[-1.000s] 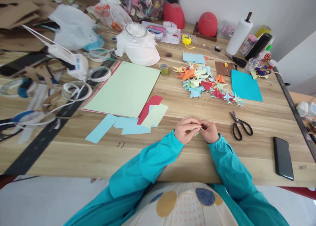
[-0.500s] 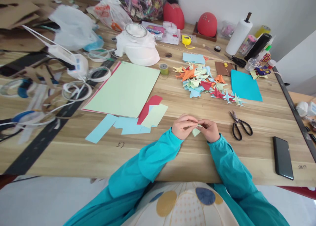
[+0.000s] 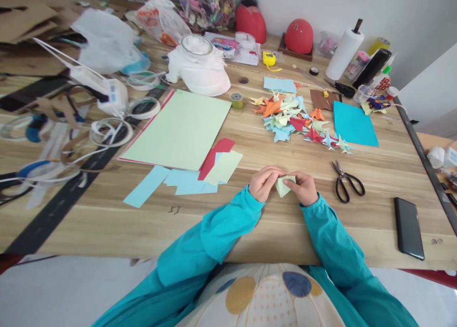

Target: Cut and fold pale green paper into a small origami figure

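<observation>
A small piece of folded pale green paper [image 3: 283, 187] is between my hands, just above the table near its front edge. My right hand [image 3: 303, 186] pinches its right side, thumb on the near face. On the left edge of the paper, the fingers of my left hand [image 3: 264, 182] are closed together; the fingertips partly hide that edge. Beyond my hands lies a pile of folded paper cranes [image 3: 285, 113] in orange, green, blue and red. Black-handled scissors [image 3: 344, 180] rest to the right of my right hand.
Left of my hands are loose blue strips [image 3: 146, 186], a red piece [image 3: 214, 158] and a large pale green sheet [image 3: 178, 127]. A turquoise sheet [image 3: 355, 123] lies at right, a black phone [image 3: 409, 228] near the front right. White cables [image 3: 112, 132] tangle at far left.
My left fingers have drawn back from over the paper, and my right thumb now lies on its face. More of the folded green paper shows.
</observation>
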A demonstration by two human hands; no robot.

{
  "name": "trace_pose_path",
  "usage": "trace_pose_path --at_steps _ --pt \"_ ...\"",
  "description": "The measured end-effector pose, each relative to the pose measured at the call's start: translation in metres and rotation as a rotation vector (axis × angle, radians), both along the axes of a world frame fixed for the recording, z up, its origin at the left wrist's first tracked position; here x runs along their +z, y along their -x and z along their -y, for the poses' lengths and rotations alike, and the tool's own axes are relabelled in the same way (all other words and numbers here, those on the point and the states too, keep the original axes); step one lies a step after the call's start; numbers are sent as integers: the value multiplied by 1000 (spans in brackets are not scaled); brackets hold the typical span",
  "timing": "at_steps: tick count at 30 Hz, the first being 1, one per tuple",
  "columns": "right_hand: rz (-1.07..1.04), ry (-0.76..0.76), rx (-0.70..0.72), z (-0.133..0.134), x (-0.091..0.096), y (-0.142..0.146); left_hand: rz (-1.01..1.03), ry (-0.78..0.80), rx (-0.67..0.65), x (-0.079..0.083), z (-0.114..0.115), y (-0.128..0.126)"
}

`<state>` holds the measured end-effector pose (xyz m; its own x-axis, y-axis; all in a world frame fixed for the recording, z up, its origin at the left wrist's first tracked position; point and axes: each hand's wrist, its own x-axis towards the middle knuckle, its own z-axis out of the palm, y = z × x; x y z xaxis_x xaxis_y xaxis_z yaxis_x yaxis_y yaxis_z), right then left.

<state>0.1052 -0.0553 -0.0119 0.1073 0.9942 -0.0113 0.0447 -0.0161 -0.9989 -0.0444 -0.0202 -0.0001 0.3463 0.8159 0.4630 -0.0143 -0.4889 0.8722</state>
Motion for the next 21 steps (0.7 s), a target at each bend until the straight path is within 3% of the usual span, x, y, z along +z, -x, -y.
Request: trace_pose_path --at_steps 5,13,21 --pt "-66 21 -9 -1 1 -2 -35 -32 26 -1 1 -3" --pt "55 -52 0 -1 0 0 -37 -105 79 -9 -2 -4" --pt "223 -66 138 2 2 2 -109 -236 23 -7 -2 -2"
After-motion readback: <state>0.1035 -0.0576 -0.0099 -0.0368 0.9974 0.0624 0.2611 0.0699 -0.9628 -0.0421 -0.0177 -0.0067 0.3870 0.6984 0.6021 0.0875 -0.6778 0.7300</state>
